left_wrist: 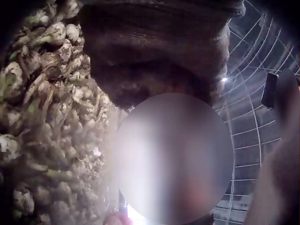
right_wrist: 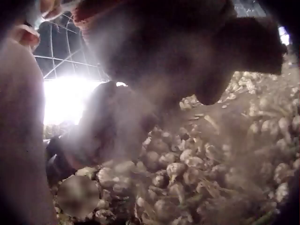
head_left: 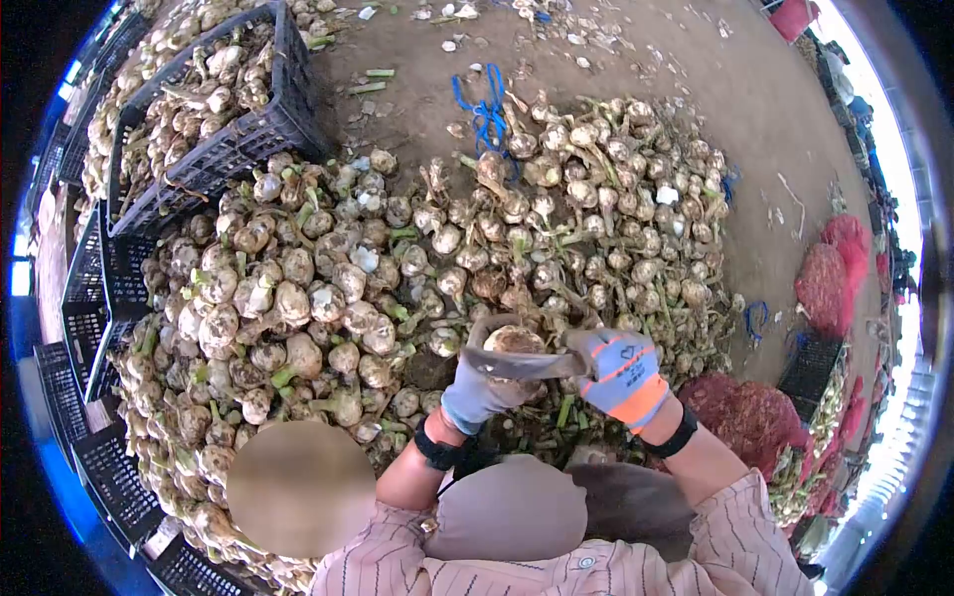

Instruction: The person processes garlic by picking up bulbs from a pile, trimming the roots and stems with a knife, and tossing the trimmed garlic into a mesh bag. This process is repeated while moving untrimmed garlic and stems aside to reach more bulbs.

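Note:
In the head view my gloved left hand (head_left: 484, 392) grips a garlic bulb (head_left: 513, 340), its fingers curled round the bulb. My right hand (head_left: 624, 375), in a grey and orange glove, holds a knife (head_left: 532, 366) whose broad dark blade lies across the near side of the bulb. Loose garlic bulbs (head_left: 293, 303) with cut stems surround both hands. The left wrist view shows the left glove (left_wrist: 154, 51) as a dark shape that hides the bulb. In the right wrist view, the dark right glove (right_wrist: 154, 51) fills the top, with a flat dark blade (right_wrist: 255, 47) beyond it.
A black plastic crate (head_left: 214, 154) full of garlic stands at the back left, and further black crates (head_left: 109, 477) line the left side. Red mesh sacks (head_left: 740, 417) lie at the right. Blue cord (head_left: 487, 114) lies on the bare ground beyond the bulbs.

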Tool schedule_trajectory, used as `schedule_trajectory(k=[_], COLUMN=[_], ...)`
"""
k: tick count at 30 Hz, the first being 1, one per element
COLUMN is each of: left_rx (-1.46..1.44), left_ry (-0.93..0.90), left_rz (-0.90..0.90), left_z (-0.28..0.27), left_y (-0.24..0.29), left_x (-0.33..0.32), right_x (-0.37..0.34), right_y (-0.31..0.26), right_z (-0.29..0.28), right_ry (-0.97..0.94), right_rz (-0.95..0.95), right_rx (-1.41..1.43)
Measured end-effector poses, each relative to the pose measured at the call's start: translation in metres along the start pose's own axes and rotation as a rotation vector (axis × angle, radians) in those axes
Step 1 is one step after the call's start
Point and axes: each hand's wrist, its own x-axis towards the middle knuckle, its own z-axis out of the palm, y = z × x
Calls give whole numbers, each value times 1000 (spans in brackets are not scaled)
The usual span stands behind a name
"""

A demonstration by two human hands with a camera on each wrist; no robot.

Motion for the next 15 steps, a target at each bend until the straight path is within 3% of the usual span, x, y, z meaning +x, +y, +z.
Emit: schedule_trajectory(k=[3, 4, 10, 14, 15], left_rx=[289, 120, 171, 299, -104], left_ry=[65, 71, -18, -51, -8], left_rz=[149, 86, 41, 118, -61], left_z=[-2, 2, -9, -7, 0], left_y=[-6, -6, -26, -25, -7], left_x=[-3, -9, -15, -14, -18], right_x=[6, 2, -4, -2, 0], right_y=[-21, -23, -21, -14, -6], right_z=[-4, 1, 17, 21, 21], right_ry=[-204, -239, -223, -140, -160], right_rz=[15, 40, 62, 76, 115], right_rx=[-147, -164, -91, -71, -99])
